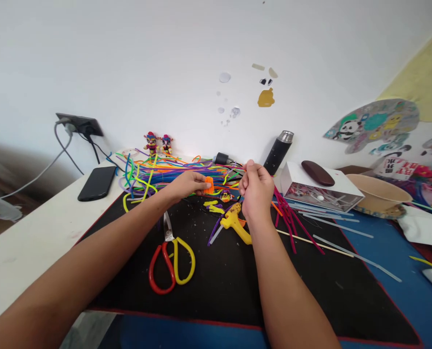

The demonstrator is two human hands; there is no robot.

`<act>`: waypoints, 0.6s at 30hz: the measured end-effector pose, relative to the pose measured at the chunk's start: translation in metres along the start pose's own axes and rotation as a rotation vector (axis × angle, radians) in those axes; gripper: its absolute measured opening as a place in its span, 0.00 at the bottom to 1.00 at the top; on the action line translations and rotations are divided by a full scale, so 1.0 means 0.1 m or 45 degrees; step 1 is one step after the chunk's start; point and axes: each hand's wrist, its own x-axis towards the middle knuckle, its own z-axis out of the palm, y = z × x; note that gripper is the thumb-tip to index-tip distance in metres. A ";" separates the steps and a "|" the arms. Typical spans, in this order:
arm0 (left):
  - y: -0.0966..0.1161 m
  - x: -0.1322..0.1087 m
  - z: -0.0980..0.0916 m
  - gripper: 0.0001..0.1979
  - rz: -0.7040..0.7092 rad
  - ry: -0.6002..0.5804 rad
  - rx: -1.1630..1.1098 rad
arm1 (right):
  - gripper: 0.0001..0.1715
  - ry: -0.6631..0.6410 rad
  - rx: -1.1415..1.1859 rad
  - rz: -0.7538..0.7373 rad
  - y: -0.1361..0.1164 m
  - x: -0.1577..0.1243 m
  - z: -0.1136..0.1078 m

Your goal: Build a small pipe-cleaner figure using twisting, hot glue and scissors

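Observation:
My left hand pinches a small ribbed orange piece that looks like bent pipe cleaner. To its right my right hand is raised with thumb and fingers pressed together; what they hold, if anything, is too small to make out. Just below it lies a yellow glue gun with a clear stick in its back end. Between the hands sit a small figure head and some yellow bent pieces. Scissors with one red and one yellow handle rest open below my left forearm.
Behind the hands spreads a heap of coloured pipe cleaners. Magenta pipe cleaners, a wooden stick and clear glue sticks lie right. Around stand a black flask, white box, phone and two figurines.

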 end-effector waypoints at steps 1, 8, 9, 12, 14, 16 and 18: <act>0.00 0.03 0.04 0.19 -0.010 -0.013 0.003 | 0.23 -0.003 0.008 0.002 -0.01 0.01 0.00; 0.01 0.20 0.18 0.18 -0.108 -0.052 0.023 | 0.21 -0.013 0.030 0.030 0.00 0.03 -0.02; 0.01 0.21 0.19 0.18 -0.110 -0.071 0.047 | 0.21 -0.021 0.034 0.034 0.00 0.03 -0.02; -0.01 0.22 0.23 0.17 -0.132 -0.130 0.126 | 0.21 -0.039 0.044 0.043 0.00 0.02 -0.02; -0.02 0.23 0.26 0.17 -0.157 -0.122 0.133 | 0.22 -0.041 0.053 0.043 -0.01 0.01 -0.01; -0.02 0.24 0.30 0.17 -0.181 -0.089 0.116 | 0.22 -0.044 0.061 0.042 -0.02 0.01 0.00; -0.03 0.25 0.33 0.16 -0.206 -0.062 0.108 | 0.22 -0.047 0.067 0.043 -0.02 0.01 0.01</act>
